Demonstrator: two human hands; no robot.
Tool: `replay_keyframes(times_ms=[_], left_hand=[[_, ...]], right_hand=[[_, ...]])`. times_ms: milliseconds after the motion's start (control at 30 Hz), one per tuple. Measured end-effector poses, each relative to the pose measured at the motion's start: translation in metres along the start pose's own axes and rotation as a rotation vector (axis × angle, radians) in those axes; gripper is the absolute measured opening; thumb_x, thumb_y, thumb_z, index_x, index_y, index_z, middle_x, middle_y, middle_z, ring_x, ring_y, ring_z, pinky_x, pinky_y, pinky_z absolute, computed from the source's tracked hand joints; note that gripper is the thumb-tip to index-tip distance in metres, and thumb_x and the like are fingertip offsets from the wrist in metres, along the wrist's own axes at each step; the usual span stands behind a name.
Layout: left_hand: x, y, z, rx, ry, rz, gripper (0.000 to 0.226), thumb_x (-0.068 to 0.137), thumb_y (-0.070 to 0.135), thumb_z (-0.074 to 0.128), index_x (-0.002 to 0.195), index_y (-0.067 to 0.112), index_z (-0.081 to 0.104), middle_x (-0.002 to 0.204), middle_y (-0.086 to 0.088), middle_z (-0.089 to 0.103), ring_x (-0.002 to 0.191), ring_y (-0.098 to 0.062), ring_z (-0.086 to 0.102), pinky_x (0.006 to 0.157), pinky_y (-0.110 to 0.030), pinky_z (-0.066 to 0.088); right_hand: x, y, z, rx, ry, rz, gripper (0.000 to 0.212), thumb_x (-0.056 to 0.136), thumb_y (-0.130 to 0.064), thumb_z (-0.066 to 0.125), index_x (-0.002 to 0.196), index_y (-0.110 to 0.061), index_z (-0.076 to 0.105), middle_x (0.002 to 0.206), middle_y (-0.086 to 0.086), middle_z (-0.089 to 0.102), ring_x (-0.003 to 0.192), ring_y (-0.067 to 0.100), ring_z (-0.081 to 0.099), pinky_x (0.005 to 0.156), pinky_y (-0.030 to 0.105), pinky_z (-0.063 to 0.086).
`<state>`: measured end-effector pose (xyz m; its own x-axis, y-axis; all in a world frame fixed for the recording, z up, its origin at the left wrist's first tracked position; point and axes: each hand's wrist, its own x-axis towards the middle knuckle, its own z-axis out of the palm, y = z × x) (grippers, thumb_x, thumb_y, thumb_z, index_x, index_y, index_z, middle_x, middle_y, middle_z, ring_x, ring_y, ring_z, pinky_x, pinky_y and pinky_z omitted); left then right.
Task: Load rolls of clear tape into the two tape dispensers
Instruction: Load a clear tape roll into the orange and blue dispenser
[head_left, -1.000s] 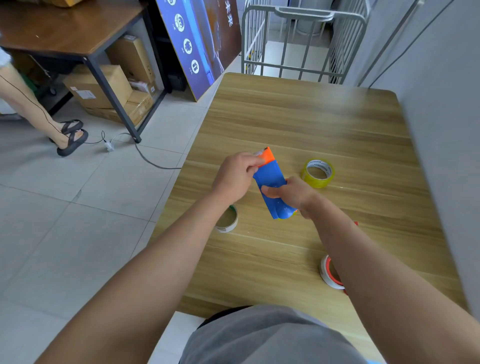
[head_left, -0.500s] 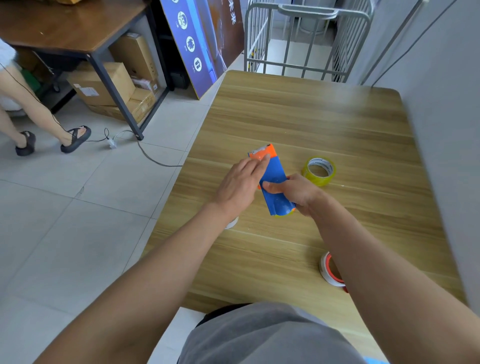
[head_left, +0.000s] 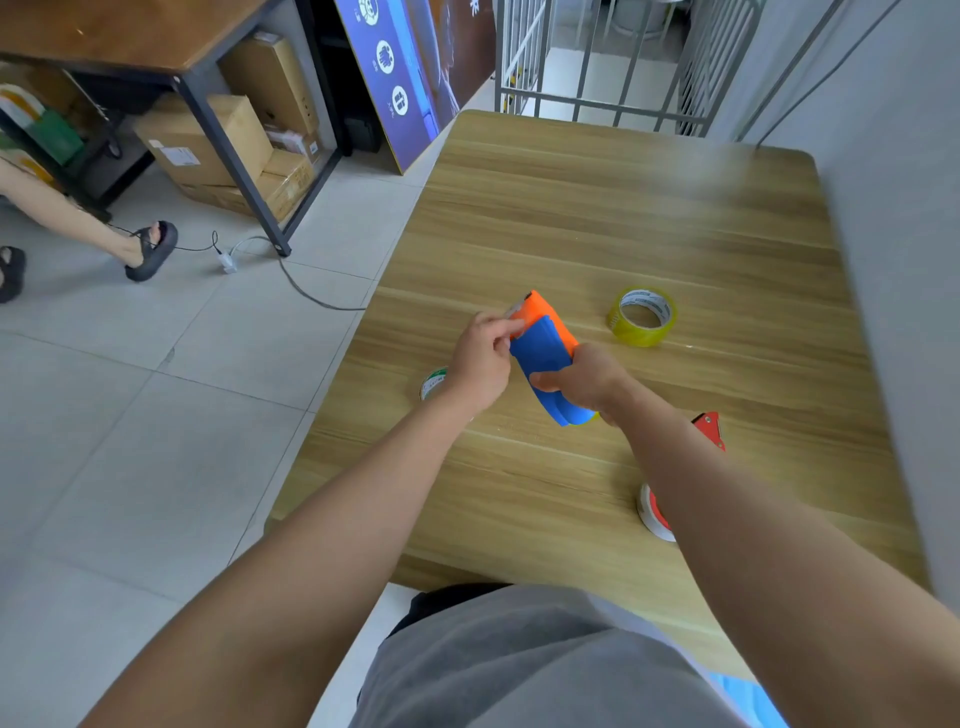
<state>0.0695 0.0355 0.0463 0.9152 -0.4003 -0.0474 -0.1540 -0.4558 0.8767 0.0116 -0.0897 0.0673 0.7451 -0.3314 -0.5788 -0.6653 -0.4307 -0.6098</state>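
A: The wooden table (head_left: 649, 218) fills the right of the frame. Which step does the person seem to be on?

B: Likely threading the first one. The right hand (head_left: 589, 382) is closed around the lower end of the blue and orange dispenser (head_left: 543, 358), held above the table at centre frame. The left hand (head_left: 480, 364) pinches at its orange upper tip, fingers nearly shut; whether a tape end sits between them is too small to tell.

A: And next?

B: Probably drawing the tape over the cutter edge, then turning to the red dispenser (head_left: 709, 428), which shows at lower right, mostly hidden behind the right forearm.

A: The rolls?

B: A yellowish clear roll (head_left: 642, 316) lies flat right of centre. Another roll (head_left: 432, 383) peeks out left of the left wrist.
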Motion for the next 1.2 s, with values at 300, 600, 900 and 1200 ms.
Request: replay_keyframes(times_ms=[300,600,900,1200], left_hand=[[-0.022,-0.028,0.016,0.056,-0.205,-0.180,0.037,0.094,0.002,0.039,0.127,0.008,0.055,0.138,-0.008,0.052,0.127,-0.023,0.049,0.095,-0.018,0.034],[-0.052,-0.051,0.028,-0.222,-0.271,-0.486,0.041,0.089,-0.006,0.043,0.130,0.001,0.043,0.135,-0.015,0.053,0.127,-0.025,0.048,0.091,-0.022,0.037],[-0.068,-0.072,0.041,-0.349,-0.175,-0.621,0.044,0.089,0.000,0.048,0.130,0.004,0.033,0.137,-0.008,0.052,0.127,-0.022,0.046,0.108,-0.039,0.036],[-0.084,-0.077,0.046,-0.495,-0.200,-0.640,0.052,0.091,-0.002,0.043,0.141,0.015,0.036,0.149,-0.002,0.037,0.130,-0.016,0.040,0.096,-0.029,0.035]], right_hand=[[0.000,0.023,0.021,-0.343,0.009,0.042,0.038,0.087,-0.028,0.060,0.111,0.000,0.054,0.090,0.009,0.051,0.080,0.025,0.048,0.067,0.031,0.036],[0.002,0.056,0.054,-0.546,0.043,0.059,0.040,0.086,-0.015,0.059,0.121,-0.001,0.043,0.117,0.017,0.062,0.109,0.034,0.059,0.078,0.037,0.046],[0.006,0.073,0.066,-0.570,0.116,0.009,0.054,0.087,-0.024,0.062,0.129,0.000,0.038,0.132,0.021,0.045,0.123,0.037,0.045,0.094,0.041,0.043],[0.006,0.086,0.078,-0.555,0.114,-0.021,0.064,0.089,-0.023,0.059,0.139,0.002,0.028,0.138,0.021,0.039,0.128,0.036,0.038,0.100,0.039,0.038]])
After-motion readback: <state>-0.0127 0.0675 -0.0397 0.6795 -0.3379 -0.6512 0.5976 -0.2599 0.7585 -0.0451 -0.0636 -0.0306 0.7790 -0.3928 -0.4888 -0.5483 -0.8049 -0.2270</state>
